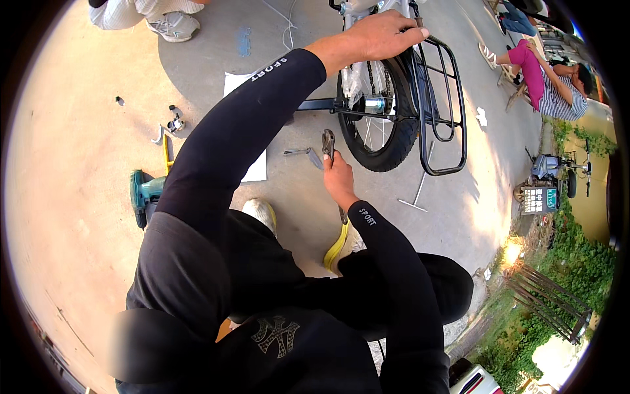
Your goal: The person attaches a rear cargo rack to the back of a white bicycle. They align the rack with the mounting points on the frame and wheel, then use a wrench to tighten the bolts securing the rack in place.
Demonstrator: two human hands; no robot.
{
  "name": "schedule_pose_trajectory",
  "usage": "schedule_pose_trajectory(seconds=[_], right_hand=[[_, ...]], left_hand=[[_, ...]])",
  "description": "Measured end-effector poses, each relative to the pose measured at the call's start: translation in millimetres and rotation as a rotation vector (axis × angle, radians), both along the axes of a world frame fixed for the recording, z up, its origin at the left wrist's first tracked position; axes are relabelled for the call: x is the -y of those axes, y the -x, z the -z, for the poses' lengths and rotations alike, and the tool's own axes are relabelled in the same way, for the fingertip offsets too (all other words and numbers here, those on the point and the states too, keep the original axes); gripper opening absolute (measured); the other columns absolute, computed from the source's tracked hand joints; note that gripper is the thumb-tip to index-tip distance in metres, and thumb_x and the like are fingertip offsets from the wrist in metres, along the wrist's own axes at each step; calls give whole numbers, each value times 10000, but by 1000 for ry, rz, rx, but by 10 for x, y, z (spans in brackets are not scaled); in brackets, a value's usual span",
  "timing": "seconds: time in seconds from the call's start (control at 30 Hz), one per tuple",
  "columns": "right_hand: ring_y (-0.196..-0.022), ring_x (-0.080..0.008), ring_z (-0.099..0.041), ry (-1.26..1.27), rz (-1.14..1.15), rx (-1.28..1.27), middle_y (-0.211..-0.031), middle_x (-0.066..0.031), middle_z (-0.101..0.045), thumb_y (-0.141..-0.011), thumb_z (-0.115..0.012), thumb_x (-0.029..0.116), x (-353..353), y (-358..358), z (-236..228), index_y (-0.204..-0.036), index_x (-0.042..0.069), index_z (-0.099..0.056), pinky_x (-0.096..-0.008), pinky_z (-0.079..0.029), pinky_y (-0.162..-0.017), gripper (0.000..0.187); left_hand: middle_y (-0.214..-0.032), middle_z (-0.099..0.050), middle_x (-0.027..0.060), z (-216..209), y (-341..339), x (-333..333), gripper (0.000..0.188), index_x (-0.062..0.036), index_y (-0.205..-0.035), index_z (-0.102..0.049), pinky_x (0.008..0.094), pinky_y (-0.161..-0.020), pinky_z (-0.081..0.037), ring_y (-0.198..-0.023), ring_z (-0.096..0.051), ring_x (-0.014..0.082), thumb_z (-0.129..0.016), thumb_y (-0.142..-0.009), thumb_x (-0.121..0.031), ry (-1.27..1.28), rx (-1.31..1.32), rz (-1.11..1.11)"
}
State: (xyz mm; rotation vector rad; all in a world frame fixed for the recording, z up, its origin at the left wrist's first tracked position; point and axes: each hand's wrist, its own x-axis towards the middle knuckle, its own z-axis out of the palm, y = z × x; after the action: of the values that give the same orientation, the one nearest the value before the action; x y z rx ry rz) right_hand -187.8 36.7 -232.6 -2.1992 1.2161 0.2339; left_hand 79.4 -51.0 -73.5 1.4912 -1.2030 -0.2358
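A small-wheeled bicycle stands ahead of me, with its rear tyre (379,159) and black rear rack (464,134) toward me. My left hand (387,38) reaches across to the front end of the rack, its fingers bent over the metal there; the fingertips are partly hidden. Lower down and nearer to me, my right hand (339,178) is closed round the handle of an adjustable wrench (329,140). The wrench's jaw points away from me, just left of the tyre and apart from it. Clear plastic wrap (354,85) hangs by the wheel hub (375,105).
A folding tool (302,152) and a T-handled rod (415,201) lie on the ground. A white sheet (257,169) is under my left arm. A teal power tool (142,192) and small metal parts (175,124) lie left. One person (558,92) sits right; another's shoe (174,27) shows upper left.
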Motion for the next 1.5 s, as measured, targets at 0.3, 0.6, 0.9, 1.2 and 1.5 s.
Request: schedule_pose_trajectory(seconds=[0.3,0.6,0.9,1.2,1.5], right_hand=[[-811,-344,-714,-4,-928,-272,-879,-177,-717,-904,-589,163,-460,483,-60,-1016,28,-647,-439,-557,-706,185],[-1030,-301,-618,635,-805,677,-1094,-165,-642,-874,-672,268,860,-202,-2930,-1087,15,-631,-389,-511,-835,332],[-1210,-357,-549,688,-775,525,-1230,-215,-626,-1008,-512,489,1182,-244,-2416,-1162,-26,-645,-449,-426,-1037,554],[-1160,-356,-569,679,-784,537,-1187,-196,-640,-976,-580,455,1129,-246,-2509,-1092,-15,-669,-438,-444,-1002,492],[-1204,-380,-540,569,-785,445,-1266,-205,-603,-977,-582,435,1119,-277,-2531,-1167,-38,-644,-449,-428,-1018,514]], left_hand=[[-1076,-689,220,640,21,-467,409,1,-1066,-670,490,-881,-509,-1025,-643,418,-531,-939,-362,-368,4,-300],[-906,-706,183,981,225,-737,218,53,-996,-609,323,-573,-508,-652,-653,197,-595,-950,-159,-1015,-265,385],[-762,-658,100,1031,203,-627,188,10,-872,-590,254,-434,-448,-592,-629,141,-505,-995,-104,-1056,-453,481],[-901,-711,86,1355,-121,-1230,291,49,-1048,-654,279,-715,-574,-785,-694,159,-553,-1025,-224,-1311,-259,621],[-827,-709,107,1277,369,-1482,318,6,-1034,-691,369,-725,-546,-778,-684,238,-656,-946,-298,-1062,111,600]])
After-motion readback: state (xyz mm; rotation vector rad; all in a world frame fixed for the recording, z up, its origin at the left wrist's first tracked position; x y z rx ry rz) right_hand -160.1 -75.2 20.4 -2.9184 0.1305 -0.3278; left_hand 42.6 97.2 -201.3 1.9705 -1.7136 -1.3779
